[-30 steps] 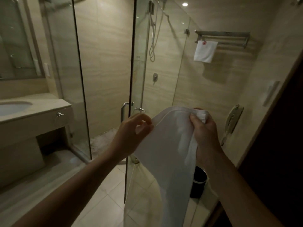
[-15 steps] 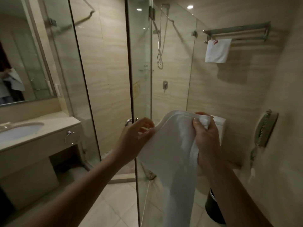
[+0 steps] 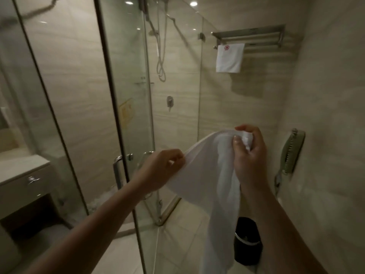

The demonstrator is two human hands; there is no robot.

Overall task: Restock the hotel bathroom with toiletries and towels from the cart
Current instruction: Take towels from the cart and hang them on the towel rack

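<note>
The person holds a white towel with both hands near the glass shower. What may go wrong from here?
1. The white towel hangs long below the right hand; its lower end appears close to the black bin and might brush it.
2. The left hand pinches only the towel's edge, so that side might slip free.
3. Lifting it to the wall rack might knock the small towel hanging there.

Our left hand (image 3: 160, 171) and right hand (image 3: 249, 155) are bare; our left forearm (image 3: 88, 230) and right forearm (image 3: 276, 224) run bare to the frame's edge.
</note>
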